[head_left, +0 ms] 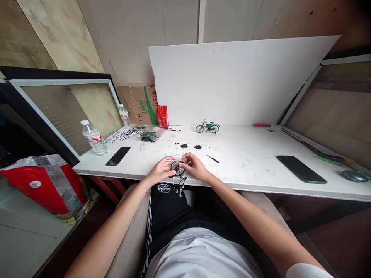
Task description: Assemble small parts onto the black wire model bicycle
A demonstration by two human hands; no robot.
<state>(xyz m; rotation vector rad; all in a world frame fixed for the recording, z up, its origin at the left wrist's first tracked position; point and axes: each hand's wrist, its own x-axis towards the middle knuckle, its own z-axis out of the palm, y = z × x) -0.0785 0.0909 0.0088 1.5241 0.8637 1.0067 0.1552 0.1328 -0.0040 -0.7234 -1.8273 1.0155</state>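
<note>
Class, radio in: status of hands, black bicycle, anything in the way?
Left hand, right hand: both on upper wheel. Black model bicycle: held tilted at table edge. Small screwdriver: beyond right hand, not in the way.

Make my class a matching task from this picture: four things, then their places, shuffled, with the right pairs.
1. Nearer model bicycle
2. Green model bicycle
3. Small red box
4. Red bag

A. Left of the table
B. Beside the cardboard carton
C. Held by left hand and right hand
D. Wheels down on the table

Pairs: 1-C; 2-D; 3-B; 4-A
</note>
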